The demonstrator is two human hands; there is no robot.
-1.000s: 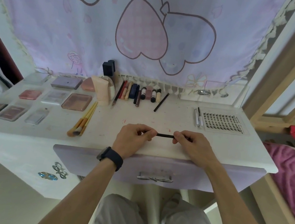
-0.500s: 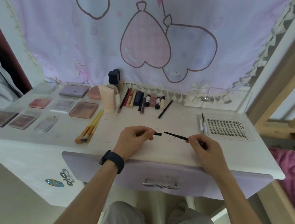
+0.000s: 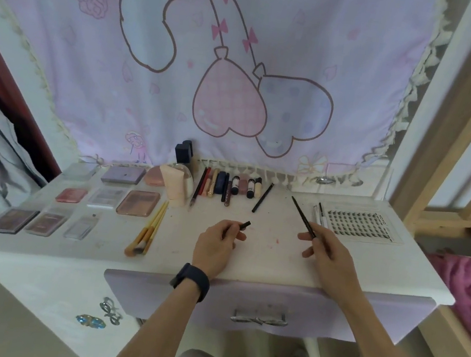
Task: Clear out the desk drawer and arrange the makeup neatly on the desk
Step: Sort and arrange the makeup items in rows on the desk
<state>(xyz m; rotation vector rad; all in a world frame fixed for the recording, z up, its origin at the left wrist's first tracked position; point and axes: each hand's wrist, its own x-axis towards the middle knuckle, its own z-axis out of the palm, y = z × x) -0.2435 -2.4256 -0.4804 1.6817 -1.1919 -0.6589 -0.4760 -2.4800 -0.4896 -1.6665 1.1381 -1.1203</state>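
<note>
Over the middle of the white, pink-stained desk top (image 3: 265, 261), a person holds a slim black makeup pen (image 3: 303, 216) in two parts, well apart from each other. The left hand (image 3: 214, 245), a dark band on its wrist, pinches the small black cap (image 3: 245, 225) between thumb and forefinger, the cap's end poking up past the knuckles. The right hand (image 3: 327, 251) grips the pen's lower end with fingers curled around it, the thin shaft slanting up and away to the left above the desk. The lilac drawer front (image 3: 271, 301) below the wrists appears pushed in, and most of the makeup lies sorted: flat compact palettes (image 3: 137, 202) at the left, yellow-handled brushes (image 3: 148, 226) beside them, a row of tubes and lipsticks (image 3: 227, 184) at the back, a clear tray of false lashes (image 3: 358, 224) at the right. The work looks close to done, with this pen as the item in hand. The next move likely calls for bringing both hands together, seating cap on tip squarely, then laying the pen parallel to the lone black pencil (image 3: 262, 198) at the row's end.
</note>
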